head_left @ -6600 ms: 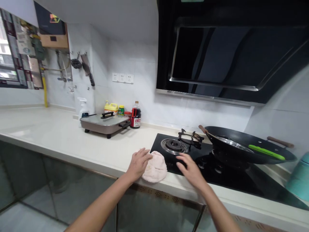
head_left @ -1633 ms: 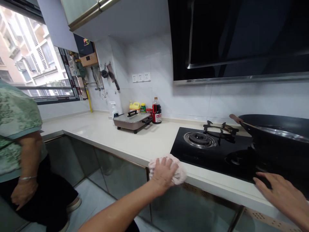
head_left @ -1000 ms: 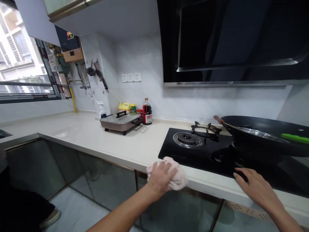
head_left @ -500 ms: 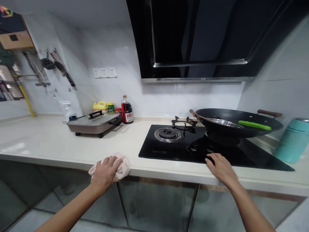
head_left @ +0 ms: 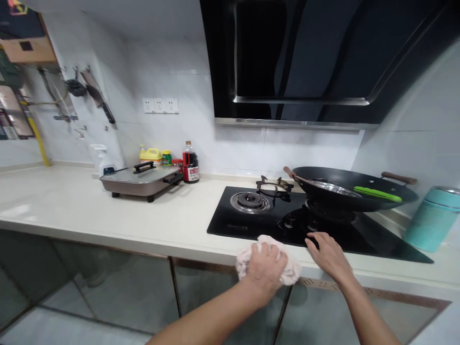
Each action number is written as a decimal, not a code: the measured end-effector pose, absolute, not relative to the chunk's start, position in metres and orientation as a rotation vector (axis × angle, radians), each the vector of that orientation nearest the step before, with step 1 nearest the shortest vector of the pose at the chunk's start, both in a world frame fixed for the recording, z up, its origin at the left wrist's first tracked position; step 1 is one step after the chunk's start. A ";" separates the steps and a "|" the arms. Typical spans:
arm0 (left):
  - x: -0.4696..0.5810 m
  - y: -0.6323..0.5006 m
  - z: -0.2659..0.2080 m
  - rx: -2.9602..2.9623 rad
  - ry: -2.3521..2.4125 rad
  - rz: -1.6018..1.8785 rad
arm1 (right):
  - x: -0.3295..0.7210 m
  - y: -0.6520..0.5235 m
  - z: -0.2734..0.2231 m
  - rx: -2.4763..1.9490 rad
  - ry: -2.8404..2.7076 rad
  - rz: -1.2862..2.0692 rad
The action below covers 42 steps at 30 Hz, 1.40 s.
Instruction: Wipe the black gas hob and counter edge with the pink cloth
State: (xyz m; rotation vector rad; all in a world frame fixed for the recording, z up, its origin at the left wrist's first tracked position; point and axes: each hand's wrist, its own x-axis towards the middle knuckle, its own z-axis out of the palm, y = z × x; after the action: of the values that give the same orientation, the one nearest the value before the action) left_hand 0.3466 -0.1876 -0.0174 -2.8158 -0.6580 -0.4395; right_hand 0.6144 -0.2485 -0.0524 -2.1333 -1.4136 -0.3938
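Observation:
A pale pink cloth [head_left: 292, 268] is bunched under my left hand [head_left: 265, 273], whose fingers press it against the front edge of the white countertop [head_left: 194, 242]. My right hand [head_left: 328, 254] rests at the front rim of the black gas stove [head_left: 230, 225], fingers stretched out and holding nothing. Just beyond its fingertips are the stove's control knobs [head_left: 288, 220]. On the right burner sits a large black wok [head_left: 359, 201] with wooden handles; a bright green handle [head_left: 377, 193] lies across it.
An electric pan with a glass lid [head_left: 143, 182] stands on the counter at left, near a dark sauce bottle [head_left: 190, 165] and a spray bottle [head_left: 102, 160]. A teal container [head_left: 433, 220] is at far right. The range hood [head_left: 294, 62] hangs above the stove.
My left hand has slid the cloth rightward along the counter's front edge, from left of the stove to in front of it. My right hand has stayed in place.

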 end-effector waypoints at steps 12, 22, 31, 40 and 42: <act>0.297 -0.164 -0.006 -2.874 -0.705 -0.780 | 0.622 -0.246 -0.060 -2.078 -1.410 -0.384; 0.256 -0.063 0.040 -2.666 -1.507 -0.513 | 0.611 -0.250 -0.048 -2.075 -1.422 -0.317; 0.325 -0.078 0.024 -2.774 -0.941 -0.489 | 0.707 -0.279 -0.052 -2.019 -1.292 -0.541; 0.438 -0.043 0.040 -3.018 -0.784 -0.305 | 0.726 -0.294 -0.081 -2.247 -1.266 -0.643; 0.461 -0.032 0.042 -3.044 -0.754 -0.281 | 0.722 -0.295 -0.078 -2.240 -1.257 -0.646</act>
State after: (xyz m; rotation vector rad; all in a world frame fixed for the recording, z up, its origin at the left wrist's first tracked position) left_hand 0.4606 -0.0316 0.0423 -3.0443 -0.7544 -0.2810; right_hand 0.7220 -0.2947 -0.0777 -2.2397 -1.2571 -0.6463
